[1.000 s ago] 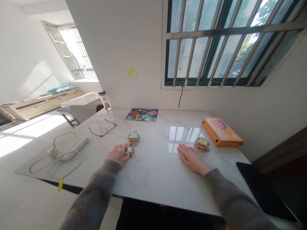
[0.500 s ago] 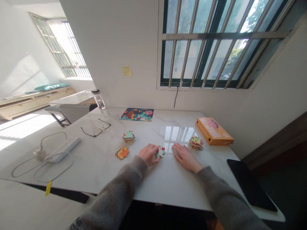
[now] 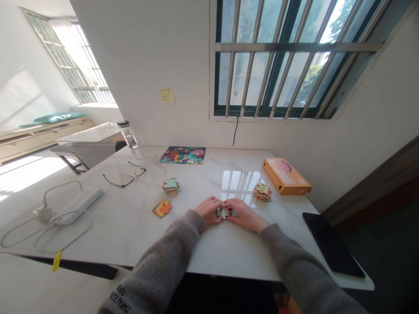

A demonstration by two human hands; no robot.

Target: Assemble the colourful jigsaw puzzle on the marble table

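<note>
Both hands meet over a light-green and red puzzle piece (image 3: 224, 213) near the front middle of the table. My left hand (image 3: 210, 210) grips its left side, fingers curled over the edge. From the other side my right hand (image 3: 242, 213) closes on it, thumb and fingers around its right part. Whether it is one piece or several joined cannot be made out. To the left stands a stack of puzzle pieces (image 3: 170, 186), with orange and yellow pieces (image 3: 161, 208) lying in front of it. On the right is a looser pile of pieces (image 3: 262, 192).
An orange box (image 3: 286, 176) lies at the back right, with a black tablet (image 3: 333, 244) at the right edge. A colourful picture sheet (image 3: 182, 155), glasses (image 3: 126, 175) and a clear bottle (image 3: 128, 135) stand or lie farther back. A white power strip (image 3: 80, 206) with looped cable is at left.
My right hand has moved left from the bare tabletop and taken hold of the puzzle piece beside my left hand. The whole view has shifted slightly.
</note>
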